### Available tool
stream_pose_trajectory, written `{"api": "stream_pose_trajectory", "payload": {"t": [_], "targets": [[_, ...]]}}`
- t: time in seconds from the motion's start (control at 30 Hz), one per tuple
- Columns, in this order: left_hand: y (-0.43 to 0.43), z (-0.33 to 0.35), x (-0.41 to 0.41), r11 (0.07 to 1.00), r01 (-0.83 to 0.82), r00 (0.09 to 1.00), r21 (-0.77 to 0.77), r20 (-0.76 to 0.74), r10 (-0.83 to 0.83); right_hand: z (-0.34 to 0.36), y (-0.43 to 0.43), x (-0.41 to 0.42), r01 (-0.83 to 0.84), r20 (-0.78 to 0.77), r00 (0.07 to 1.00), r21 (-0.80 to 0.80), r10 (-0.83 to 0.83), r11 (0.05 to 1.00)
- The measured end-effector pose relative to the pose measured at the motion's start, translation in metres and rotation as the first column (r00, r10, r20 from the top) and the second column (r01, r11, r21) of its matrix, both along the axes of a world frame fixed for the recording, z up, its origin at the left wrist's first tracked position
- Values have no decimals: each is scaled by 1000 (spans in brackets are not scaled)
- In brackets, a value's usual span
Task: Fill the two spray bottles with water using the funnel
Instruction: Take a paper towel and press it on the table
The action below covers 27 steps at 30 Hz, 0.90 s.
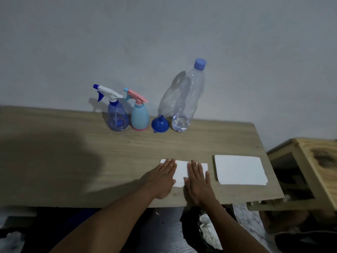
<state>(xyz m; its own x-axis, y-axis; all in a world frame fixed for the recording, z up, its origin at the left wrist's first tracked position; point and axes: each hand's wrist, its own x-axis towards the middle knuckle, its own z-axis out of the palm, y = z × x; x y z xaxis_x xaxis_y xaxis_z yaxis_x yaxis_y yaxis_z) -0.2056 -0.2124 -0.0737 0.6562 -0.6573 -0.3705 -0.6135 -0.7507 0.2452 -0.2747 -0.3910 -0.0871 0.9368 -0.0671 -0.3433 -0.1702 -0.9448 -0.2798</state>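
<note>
Two spray bottles, one clear blue (pixel 117 116) and one pale blue (pixel 140 116), are standing beyond the hands beside one blue funnel (pixel 160 124) and one water bottle (pixel 187 99). Two white sheets are lying on the desk (pixel 73 161): the left hand (pixel 161 178) and right hand (pixel 197 181) are pressing flat, fingers spread, on the nearer sheet (pixel 181 172); the other sheet (pixel 239 169) is lying just right of them.

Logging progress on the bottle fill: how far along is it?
Done: nothing. Both spray bottles, blue and pale teal, keep their trigger heads on. In hand: left hand and right hand lie flat on a white sheet. Left: the funnel sits untouched and the water bottle is capped, holding little water.
</note>
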Motion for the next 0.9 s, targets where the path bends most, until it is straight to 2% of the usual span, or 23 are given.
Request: {"api": "stream_pose_trajectory", "payload": {"t": [0.13,0.3,0.47,0.5,0.67,0.83,0.9], "targets": [[1,3,-18,1000,27,1000,-16,-6,-27,0,8,-28,51,3,999,-2,-51,999],[19,-7,-42,996,77,990,-53,123,-70,-8,30,-52,109,2,994,-3,-109,994],[43,-14,-56,996,28,986,-83,164,-14,-13,52,-57,85,52,995,0,-85,996],[49,-16,-56,996,15,982,-85,191,2,-12,57,-56,76,51,996,-5,-75,997],[80,-26,-60,996,-24,993,-90,113,34,-18,88,-48,-32,17,999,-56,33,998],[113,-23,-56,992,-90,977,-92,185,106,-15,117,-25,-149,90,983,-108,159,983],[128,-21,-52,986,-134,968,-98,201,151,-12,129,-14,-216,59,973,-87,222,972]]}}
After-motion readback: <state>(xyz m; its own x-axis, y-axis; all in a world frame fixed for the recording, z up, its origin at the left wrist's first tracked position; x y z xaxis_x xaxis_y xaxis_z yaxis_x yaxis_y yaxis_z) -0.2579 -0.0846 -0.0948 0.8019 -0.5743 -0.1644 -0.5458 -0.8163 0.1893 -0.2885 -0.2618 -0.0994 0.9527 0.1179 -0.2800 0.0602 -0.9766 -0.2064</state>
